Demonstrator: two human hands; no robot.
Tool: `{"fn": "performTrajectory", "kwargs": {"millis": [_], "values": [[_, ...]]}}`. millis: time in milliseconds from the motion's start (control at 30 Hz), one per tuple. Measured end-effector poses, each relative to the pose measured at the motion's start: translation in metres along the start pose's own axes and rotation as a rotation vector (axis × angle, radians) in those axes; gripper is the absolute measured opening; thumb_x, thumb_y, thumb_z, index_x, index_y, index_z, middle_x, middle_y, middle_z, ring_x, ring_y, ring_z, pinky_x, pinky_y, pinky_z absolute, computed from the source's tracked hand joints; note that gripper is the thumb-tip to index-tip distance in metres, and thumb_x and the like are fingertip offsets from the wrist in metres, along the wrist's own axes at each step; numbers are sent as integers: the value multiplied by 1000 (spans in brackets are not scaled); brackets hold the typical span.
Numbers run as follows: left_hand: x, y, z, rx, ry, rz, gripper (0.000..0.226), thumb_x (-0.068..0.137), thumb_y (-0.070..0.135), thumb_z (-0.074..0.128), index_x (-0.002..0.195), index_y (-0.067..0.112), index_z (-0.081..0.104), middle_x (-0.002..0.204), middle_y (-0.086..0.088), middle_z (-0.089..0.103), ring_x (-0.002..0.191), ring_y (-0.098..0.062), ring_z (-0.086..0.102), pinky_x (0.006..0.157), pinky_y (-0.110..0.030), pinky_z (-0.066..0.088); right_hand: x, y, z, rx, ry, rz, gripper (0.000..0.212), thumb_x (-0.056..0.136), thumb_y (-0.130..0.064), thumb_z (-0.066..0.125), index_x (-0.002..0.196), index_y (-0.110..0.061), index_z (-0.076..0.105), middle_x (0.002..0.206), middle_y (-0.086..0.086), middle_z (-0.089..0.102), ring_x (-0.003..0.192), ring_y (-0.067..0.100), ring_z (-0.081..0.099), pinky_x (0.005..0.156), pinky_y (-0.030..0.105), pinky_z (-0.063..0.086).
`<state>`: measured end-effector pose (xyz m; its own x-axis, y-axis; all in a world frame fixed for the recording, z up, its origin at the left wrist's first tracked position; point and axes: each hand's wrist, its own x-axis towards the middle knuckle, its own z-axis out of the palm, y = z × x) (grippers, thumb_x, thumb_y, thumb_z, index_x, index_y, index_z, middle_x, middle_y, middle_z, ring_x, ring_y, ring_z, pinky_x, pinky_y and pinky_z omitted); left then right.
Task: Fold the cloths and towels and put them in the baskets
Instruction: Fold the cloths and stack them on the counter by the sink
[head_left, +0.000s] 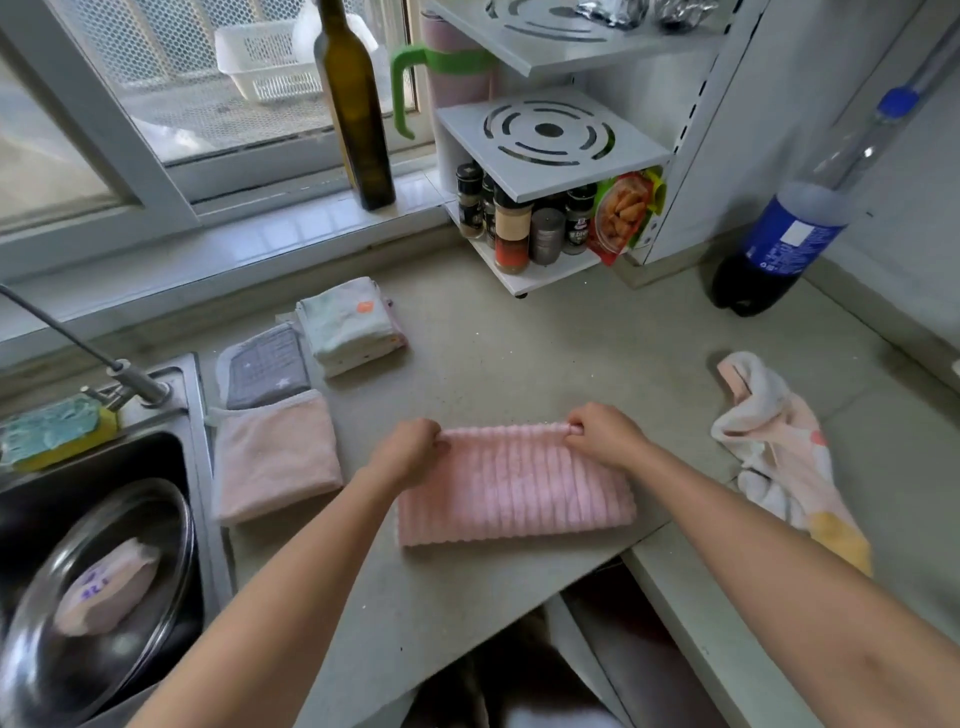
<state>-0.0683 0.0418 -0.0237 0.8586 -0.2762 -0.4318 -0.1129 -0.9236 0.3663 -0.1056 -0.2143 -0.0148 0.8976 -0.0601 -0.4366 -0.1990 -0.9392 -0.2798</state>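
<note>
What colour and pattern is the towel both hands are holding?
The towel is pale pink with raised ribs running across it, seen best in the head view.

Grey speckled worktop (519, 343) fills middle of frame. Pink ribbed towel (514, 486) lies folded at centre. Folded pale pink cloth (275, 457) at centre left, grey cloth (267, 366) just above it, stack of light folded cloths (348, 325) beside that. Crumpled patterned towel (779, 447) at right. White spice rack (550, 192) upper centre; dark soda bottle (769, 249) upper right.
</note>
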Motion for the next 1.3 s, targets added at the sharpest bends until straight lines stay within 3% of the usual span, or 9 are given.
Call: {"fn": "performTrajectory", "kwargs": {"millis": [167, 267, 467, 633, 800, 900, 1000, 1133, 1300], "values": [[16, -3, 6, 70, -9, -63, 20, 96, 24, 49, 81, 12, 56, 92, -11, 65, 76, -22, 54, 65, -29, 39, 22, -3, 5, -21, -22, 31, 34, 91, -29, 54, 61, -23, 41, 66, -2, 48, 67, 20, 48, 51, 27, 30], [22, -5, 8, 108, -17, -80, 18, 93, 20, 49, 83, 10, 61, 92, -11, 66, 78, -24, 57, 66, -31, 42, 29, -4, 7, -29, -31, 38, 18, 92, -31, 53, 78, -20, 55, 80, 1, 56, 75, 21, 54, 61, 29, 40], [28, -8, 12, 110, 10, -77, 29, 95, 25, 48, 68, 16, 51, 69, 1, 54, 65, -17, 51, 50, -25, 33, 32, -5, 14, -47, 8, 24, 24, 94, -36, 54, 90, -15, 64, 84, 1, 63, 79, 19, 60, 74, 33, 53], [19, -3, 14, 147, 102, -45, 21, 96, 27, 48, 93, 12, 62, 93, -4, 64, 82, -20, 60, 67, -30, 48, 25, -8, 15, -56, 55, 54, 22, 96, -33, 52, 97, -14, 63, 96, 3, 66, 86, 20, 60, 80, 35, 51], [-15, 9, 48, 21, 615, 242, 38, 96, 20, 46, 130, 6, 54, 137, -13, 52, 129, -31, 47, 109, -44, 36, -20, -32, 48, 117, 483, -112, 50, 99, -34, 26, 139, -8, 43, 145, 8, 43, 137, 24, 35, 116, 36, 21], [-25, 25, 73, -53, 425, 268, 57, 97, 33, 16, 146, 7, 31, 154, -8, 27, 145, -26, 19, 119, -31, 4, -31, -56, 82, 97, 285, -207, 69, 91, -42, -3, 151, -13, 12, 159, 2, 7, 146, 13, -4, 117, 26, -10], [-14, 15, 95, 81, 254, 219, 64, 89, 46, -7, 146, 17, -2, 158, -1, -2, 144, -17, -12, 114, -26, -21, -19, -53, 105, -42, 204, -203, 69, 86, -47, -12, 149, -20, -7, 157, -3, -13, 143, 10, -18, 112, 23, -21], [-5, -4, 101, 235, 281, 234, 62, 98, 50, 9, 149, 17, 18, 156, -4, 17, 144, -23, 10, 116, -32, -12, -5, -21, 109, -151, 189, -280, 64, 90, -51, -5, 150, -30, -6, 158, -8, -13, 144, 8, -16, 115, 26, -16], [-1, -28, 94, 238, 251, 94, 63, 94, 58, 0, 148, 27, -13, 157, 2, -17, 144, -18, -19, 116, -39, -17, -7, 39, 92, -132, 281, 23, 60, 96, -53, 1, 151, -27, -5, 158, -3, -11, 145, 12, -10, 119, 34, -7]]}}
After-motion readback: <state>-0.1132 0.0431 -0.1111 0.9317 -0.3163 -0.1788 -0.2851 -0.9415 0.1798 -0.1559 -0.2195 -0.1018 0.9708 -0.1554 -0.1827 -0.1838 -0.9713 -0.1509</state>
